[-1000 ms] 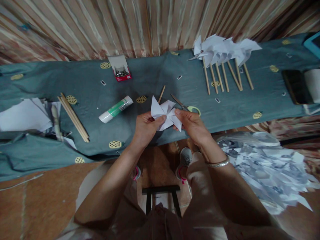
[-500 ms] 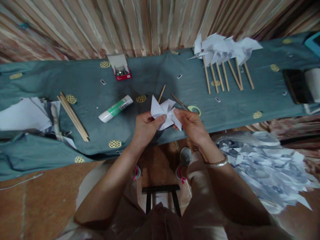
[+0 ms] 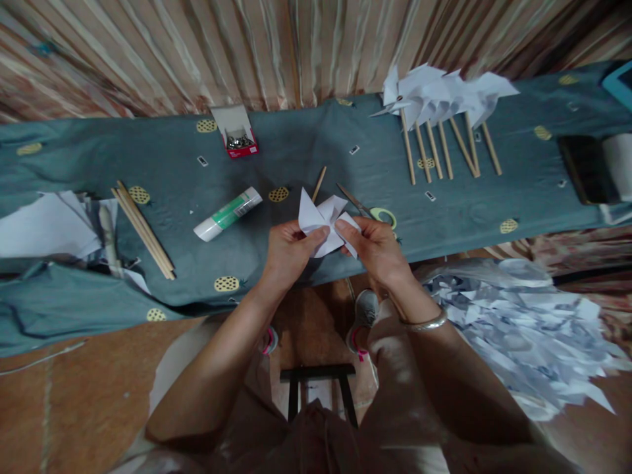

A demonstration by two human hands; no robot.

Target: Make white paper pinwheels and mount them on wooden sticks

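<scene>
A white paper pinwheel point(image 3: 326, 242) is held between both hands above the near part of the table. My left hand point(image 3: 290, 253) grips its left side, the thumb pressed close to the middle of the folds. My right hand point(image 3: 379, 247) is closed on the right side, its thumb reaching in near the center. Just beyond the paper lies a wooden stick point(image 3: 319, 184), its lower end hidden behind the pinwheel. Scissors with a pale green handle point(image 3: 384, 215) rest behind my right hand. Left of my hands is a green and white glue stick point(image 3: 228, 214).
An open red box of metal pins point(image 3: 240, 145) stands at the back. Several finished pinwheels point(image 3: 439, 95) lie at the back right. Wooden sticks point(image 3: 143, 230) and white paper sheets point(image 3: 47, 227) are at the left. A bag of folded paper point(image 3: 523, 329) sits below right.
My right thumb has slid inward, toward the middle of the pinwheel, over its right-hand fold. My left hand stays almost in place.
</scene>
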